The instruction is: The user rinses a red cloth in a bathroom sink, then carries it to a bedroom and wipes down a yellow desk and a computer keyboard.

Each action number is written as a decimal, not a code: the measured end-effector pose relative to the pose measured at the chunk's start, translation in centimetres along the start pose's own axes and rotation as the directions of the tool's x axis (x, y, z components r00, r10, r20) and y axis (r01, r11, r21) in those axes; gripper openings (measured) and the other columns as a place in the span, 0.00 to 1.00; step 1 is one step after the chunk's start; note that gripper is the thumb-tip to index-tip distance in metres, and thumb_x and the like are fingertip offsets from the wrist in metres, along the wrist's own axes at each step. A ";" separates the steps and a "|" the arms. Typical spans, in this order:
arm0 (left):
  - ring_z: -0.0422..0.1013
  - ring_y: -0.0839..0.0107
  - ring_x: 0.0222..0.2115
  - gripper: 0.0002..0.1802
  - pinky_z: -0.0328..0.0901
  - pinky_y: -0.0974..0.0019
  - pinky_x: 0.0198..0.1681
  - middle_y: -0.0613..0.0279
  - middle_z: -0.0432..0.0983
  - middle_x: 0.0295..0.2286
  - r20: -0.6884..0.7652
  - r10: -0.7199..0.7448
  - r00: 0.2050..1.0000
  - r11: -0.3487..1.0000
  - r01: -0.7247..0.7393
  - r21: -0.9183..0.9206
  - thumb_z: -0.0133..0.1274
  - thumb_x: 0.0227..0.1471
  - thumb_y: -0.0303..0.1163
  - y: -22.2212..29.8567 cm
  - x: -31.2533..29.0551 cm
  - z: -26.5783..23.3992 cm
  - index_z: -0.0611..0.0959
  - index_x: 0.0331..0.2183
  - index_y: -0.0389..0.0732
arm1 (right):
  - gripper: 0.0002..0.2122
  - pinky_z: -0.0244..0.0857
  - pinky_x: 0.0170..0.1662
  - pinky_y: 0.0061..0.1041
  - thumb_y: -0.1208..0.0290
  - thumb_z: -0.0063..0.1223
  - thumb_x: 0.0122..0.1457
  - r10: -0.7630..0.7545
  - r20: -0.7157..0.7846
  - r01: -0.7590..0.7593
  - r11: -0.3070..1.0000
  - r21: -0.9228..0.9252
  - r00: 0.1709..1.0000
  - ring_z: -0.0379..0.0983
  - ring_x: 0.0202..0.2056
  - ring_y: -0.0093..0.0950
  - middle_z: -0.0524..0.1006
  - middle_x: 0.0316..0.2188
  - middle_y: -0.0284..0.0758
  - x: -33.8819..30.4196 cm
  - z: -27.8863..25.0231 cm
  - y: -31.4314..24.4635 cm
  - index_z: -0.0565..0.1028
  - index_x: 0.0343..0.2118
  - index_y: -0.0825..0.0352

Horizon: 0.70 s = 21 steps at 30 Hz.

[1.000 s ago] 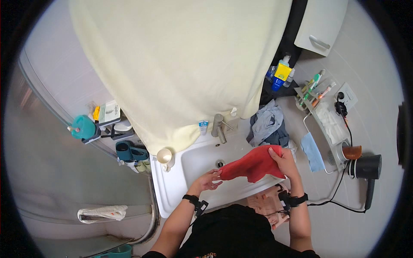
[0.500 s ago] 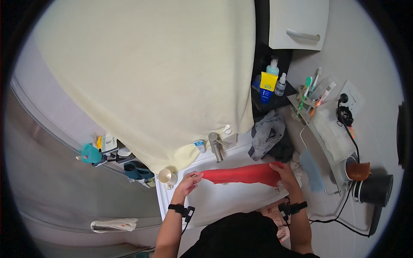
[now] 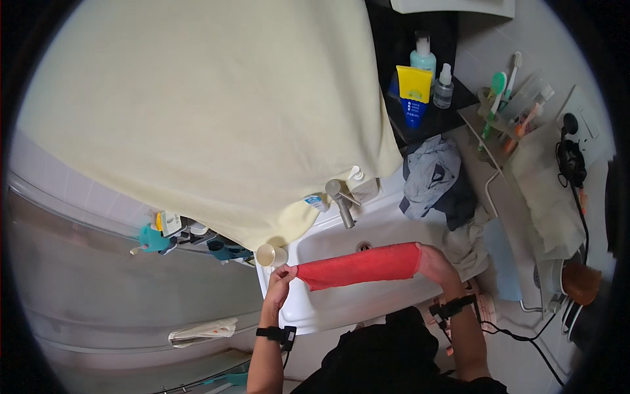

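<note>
Red cloth (image 3: 357, 266), drawn out from the loose, drooping drape of a second ago into a flat, nearly straight band; left hand (image 3: 280, 282) shifted leftward with it, toward the cup (image 3: 269, 255). Head view, now: cloth suspended above the white basin (image 3: 341, 311), one end in each hand, its upper edge just below the drain (image 3: 363, 246) as seen from above. Left hand: thumb and fingers pinched together on the cloth's left corner, just beside the cup; contact with the cup cannot be told. Right hand (image 3: 438, 267): clamped on the cloth's right end, fingers partly hidden. Each wrist bears a black strap, left (image 3: 270, 333) and right (image 3: 459, 305). Basin back edge, left to right: cream cup, small blue-and-white tube (image 3: 316, 201), metal tap (image 3: 340, 200), pump dispenser (image 3: 362, 186). Right of these, a heap of grey clothes (image 3: 432, 176). Above the heap, on a black shelf (image 3: 458, 108): yellow-and-blue tube (image 3: 414, 92), pale blue pump bottle (image 3: 424, 60), clear spray bottle (image 3: 443, 90). Far right: toothbrushes (image 3: 497, 98) in a wall rack; light blue cloth (image 3: 502, 259) hanging below. Behind the basin, a large cream sheet (image 3: 210, 118).
</note>
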<state>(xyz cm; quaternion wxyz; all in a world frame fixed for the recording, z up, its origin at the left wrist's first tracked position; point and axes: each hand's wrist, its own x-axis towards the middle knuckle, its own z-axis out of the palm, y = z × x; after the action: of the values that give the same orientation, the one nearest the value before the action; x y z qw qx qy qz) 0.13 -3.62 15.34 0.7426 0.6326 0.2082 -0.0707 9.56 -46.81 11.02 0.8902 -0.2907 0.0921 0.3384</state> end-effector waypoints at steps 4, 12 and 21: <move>0.71 0.75 0.34 0.05 0.65 0.69 0.44 0.65 0.76 0.32 -0.070 0.000 0.998 0.984 -0.013 -0.177 0.51 0.60 0.30 1.1 0.0 0.7 0.76 0.31 0.41 | 0.21 0.60 0.58 0.34 0.60 0.40 0.68 0.026 0.128 -0.004 0.985 -0.170 0.991 0.70 0.52 0.31 0.73 0.51 0.39 -0.6 1.3 -0.3 0.68 0.53 0.74; 0.76 0.69 0.29 0.10 0.73 0.61 0.35 0.61 0.76 0.34 0.164 -0.418 0.894 0.900 0.431 -0.055 0.47 0.62 0.39 -3.3 1.0 -2.2 0.69 0.40 0.43 | 0.19 0.67 0.49 0.30 0.59 0.45 0.66 -0.089 -0.055 0.069 0.954 -0.293 0.995 0.74 0.44 0.27 0.76 0.44 0.37 -0.9 0.2 1.4 0.72 0.47 0.73; 0.68 0.79 0.19 0.09 0.62 0.74 0.25 0.73 0.74 0.25 0.255 -0.539 0.802 0.841 0.501 0.201 0.52 0.59 0.40 -5.1 2.4 -2.5 0.73 0.38 0.48 | 0.15 0.67 0.46 0.30 0.60 0.47 0.65 -0.057 -0.428 -0.002 0.991 -0.135 0.902 0.73 0.40 0.28 0.77 0.39 0.35 -4.3 -4.5 3.8 0.72 0.44 0.69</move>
<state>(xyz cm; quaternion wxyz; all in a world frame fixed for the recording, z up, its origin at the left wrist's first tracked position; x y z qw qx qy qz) -0.13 -1.78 9.42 0.6767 0.5773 0.2531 -0.3805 4.02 -49.50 7.21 0.8313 -0.4180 0.2595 0.2586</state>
